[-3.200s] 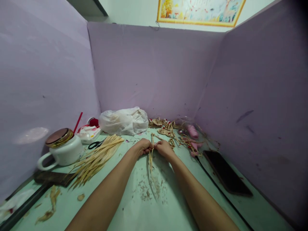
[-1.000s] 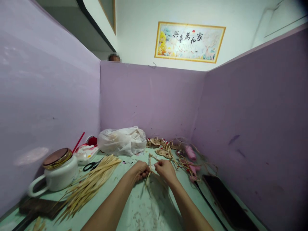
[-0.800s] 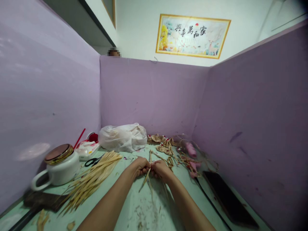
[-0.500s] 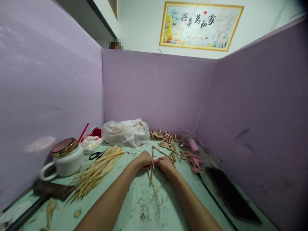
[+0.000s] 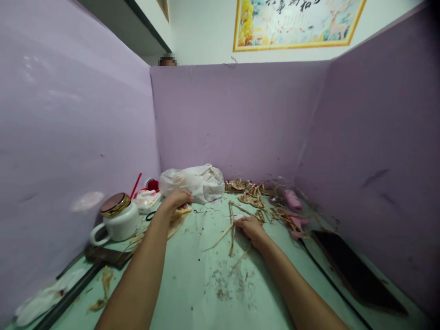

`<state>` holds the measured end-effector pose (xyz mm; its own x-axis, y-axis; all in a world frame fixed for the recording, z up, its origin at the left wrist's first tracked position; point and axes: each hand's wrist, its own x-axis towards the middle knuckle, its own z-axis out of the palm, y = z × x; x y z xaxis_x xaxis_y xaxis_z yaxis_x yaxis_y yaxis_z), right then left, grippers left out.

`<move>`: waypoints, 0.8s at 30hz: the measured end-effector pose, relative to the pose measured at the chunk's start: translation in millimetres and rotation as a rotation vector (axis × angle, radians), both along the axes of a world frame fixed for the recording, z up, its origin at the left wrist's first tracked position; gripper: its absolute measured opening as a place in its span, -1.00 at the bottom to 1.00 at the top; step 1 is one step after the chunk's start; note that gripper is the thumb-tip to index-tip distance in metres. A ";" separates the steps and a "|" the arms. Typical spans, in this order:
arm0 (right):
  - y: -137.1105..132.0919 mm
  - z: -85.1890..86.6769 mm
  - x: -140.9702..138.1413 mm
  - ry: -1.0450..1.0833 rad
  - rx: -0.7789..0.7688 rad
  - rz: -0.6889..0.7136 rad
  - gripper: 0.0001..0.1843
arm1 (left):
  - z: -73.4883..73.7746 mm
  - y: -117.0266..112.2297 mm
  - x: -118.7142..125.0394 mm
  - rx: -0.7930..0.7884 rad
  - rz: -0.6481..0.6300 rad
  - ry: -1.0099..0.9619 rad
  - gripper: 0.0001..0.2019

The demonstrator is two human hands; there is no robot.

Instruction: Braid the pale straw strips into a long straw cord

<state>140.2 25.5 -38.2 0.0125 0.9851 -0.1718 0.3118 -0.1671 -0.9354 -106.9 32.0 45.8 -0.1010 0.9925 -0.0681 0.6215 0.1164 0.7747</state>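
Observation:
My right hand [image 5: 250, 228] pinches a thin braided straw cord [image 5: 231, 213] near the middle of the table, with loose strand ends hanging below the fingers. At the far end of a bundle of pale straw strips [image 5: 176, 225], my left hand [image 5: 178, 199] reaches over and touches or hovers just above them. Its fingertips point down and are partly hidden, so their grip does not show. My left forearm covers much of the bundle. Beyond my right hand lie finished woven straw pieces [image 5: 252, 200] with red and white beads.
A white lidded mug [image 5: 122, 224] and a dark-headed mallet or brush [image 5: 106, 256] are at left. A white plastic bag [image 5: 195, 181] sits by the back panel. Pink thread spools [image 5: 293, 200], a black cable [image 5: 330, 279] and a dark flat phone-like slab [image 5: 357, 270] are at right.
My left hand has let go of the straw cord and moved left to the straw bundle. My right hand still holds the cord. The camera view has tilted down and turned left.

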 end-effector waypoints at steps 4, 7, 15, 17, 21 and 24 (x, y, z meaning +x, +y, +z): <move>2.8 -3.9 1.2 -0.014 0.010 0.015 -0.86 | 5.4 -3.2 -36.1 0.060 0.155 0.114 -0.88; 4.6 -6.4 2.7 -0.007 0.015 0.010 -0.86 | -11.8 -2.1 -40.3 0.041 0.136 0.192 -0.97; 5.4 -7.1 3.1 0.011 0.000 0.012 -0.85 | -50.5 8.6 -19.0 0.074 0.086 0.564 -0.85; 4.8 -6.7 2.8 0.019 0.003 0.017 -0.85 | -49.6 8.8 -17.7 0.082 0.128 0.652 -0.85; 4.7 -6.8 3.1 0.041 0.007 0.028 -0.86 | -45.3 5.1 -15.3 0.058 0.130 0.722 -0.82; 5.4 -7.4 3.6 0.043 0.006 0.029 -0.85 | -43.7 3.3 -13.6 0.046 0.139 0.731 -0.80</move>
